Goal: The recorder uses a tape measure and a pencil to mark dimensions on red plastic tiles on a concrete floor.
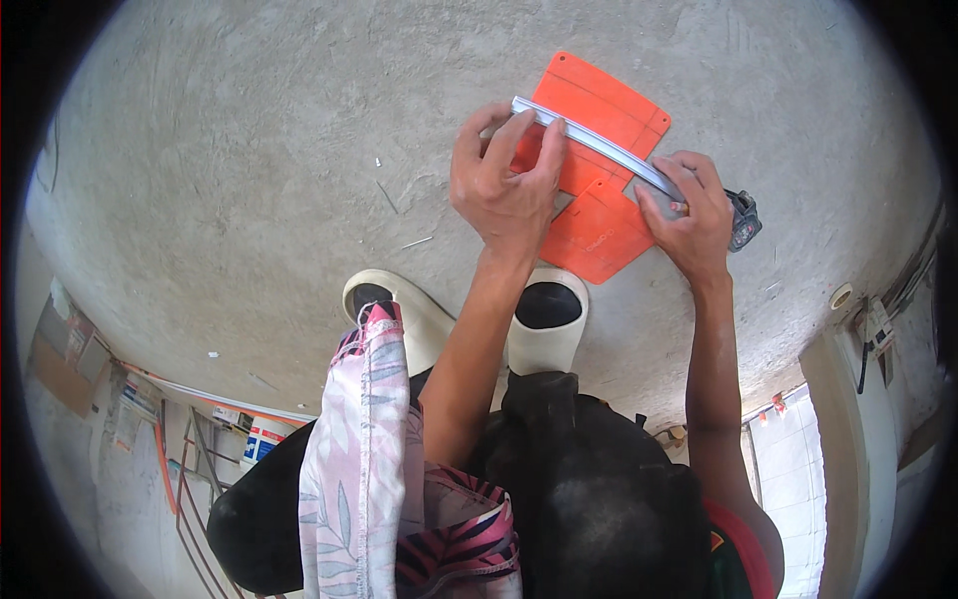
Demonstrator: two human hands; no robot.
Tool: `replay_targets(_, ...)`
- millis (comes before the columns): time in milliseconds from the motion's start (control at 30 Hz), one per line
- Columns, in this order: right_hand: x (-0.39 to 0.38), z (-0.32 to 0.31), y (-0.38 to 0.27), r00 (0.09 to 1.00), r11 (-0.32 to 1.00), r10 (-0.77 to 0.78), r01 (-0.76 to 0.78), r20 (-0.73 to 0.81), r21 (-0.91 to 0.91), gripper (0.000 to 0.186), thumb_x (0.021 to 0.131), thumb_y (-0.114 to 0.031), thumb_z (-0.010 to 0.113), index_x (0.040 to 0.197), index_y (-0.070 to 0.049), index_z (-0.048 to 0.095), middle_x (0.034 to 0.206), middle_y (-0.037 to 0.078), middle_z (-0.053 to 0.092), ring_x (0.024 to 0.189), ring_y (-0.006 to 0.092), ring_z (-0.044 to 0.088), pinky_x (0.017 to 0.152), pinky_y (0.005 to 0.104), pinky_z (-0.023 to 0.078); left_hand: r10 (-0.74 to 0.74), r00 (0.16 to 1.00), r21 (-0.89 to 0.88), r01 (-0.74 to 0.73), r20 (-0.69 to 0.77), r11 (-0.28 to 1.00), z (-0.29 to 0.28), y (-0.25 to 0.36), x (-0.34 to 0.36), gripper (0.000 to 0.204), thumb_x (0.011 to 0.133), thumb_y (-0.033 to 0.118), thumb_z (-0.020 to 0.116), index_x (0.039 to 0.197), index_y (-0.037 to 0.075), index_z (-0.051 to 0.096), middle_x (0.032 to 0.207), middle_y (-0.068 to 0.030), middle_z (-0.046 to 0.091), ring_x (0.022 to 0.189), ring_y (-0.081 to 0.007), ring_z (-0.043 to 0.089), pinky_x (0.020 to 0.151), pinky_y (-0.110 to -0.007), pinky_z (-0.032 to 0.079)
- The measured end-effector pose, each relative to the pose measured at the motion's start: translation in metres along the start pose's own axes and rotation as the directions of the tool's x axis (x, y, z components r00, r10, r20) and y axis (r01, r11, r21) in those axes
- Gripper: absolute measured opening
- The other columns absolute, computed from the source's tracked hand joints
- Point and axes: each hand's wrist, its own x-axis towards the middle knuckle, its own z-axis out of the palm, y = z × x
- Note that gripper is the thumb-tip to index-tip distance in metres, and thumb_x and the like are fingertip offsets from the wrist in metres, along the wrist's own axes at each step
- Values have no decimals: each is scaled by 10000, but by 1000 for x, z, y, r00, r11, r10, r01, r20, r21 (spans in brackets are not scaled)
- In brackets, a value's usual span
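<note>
A long, narrow white strip [605,146] with a grooved profile lies slantwise over a bright orange plastic sheet [599,100] on the floor. At the strip's upper left end, my left hand [504,180] is closed, thumb and fingertips pinching its edges. My right hand [696,215] grips the lower right end, fingers on top and thumb on the near side. A small reddish-tipped stick [680,207] shows between its fingers; its kind is unclear. A second orange piece [599,235] lies nearer me, touching the sheet. Right beside my right hand is a dark tape-measure-like object [744,222].
Bare grey concrete floor [249,180] surrounds the work, with thin scraps [417,242] left of my hands. My pale slip-on shoes [547,319] stand just below the orange piece. A roll of tape [841,296] lies far right; a white bucket [263,439] stands lower left.
</note>
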Motion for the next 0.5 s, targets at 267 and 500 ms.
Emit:
replay_targets(267,-2,1,12,999,1000,-28,27,40,14,288,786,-57,836,1060,-90,756,1017,57,671,650,161,664,522,285,523,20,1000,21,-20,-10,1000,2,1,1,236,715,178,893,912,112,780,1030,-31,710,737,-200,663,609,-327,524)
replay_targets(500,-3,0,14,999,1000,-26,26,32,1,279,784,-58,843,1050,-89,764,1004,48,681,621,143,631,507,273,507,12,1000,15,-11,-11,1000,3,2,1,233,717,177,893,911,115,780,1026,-25,710,711,-191,658,593,-321,518)
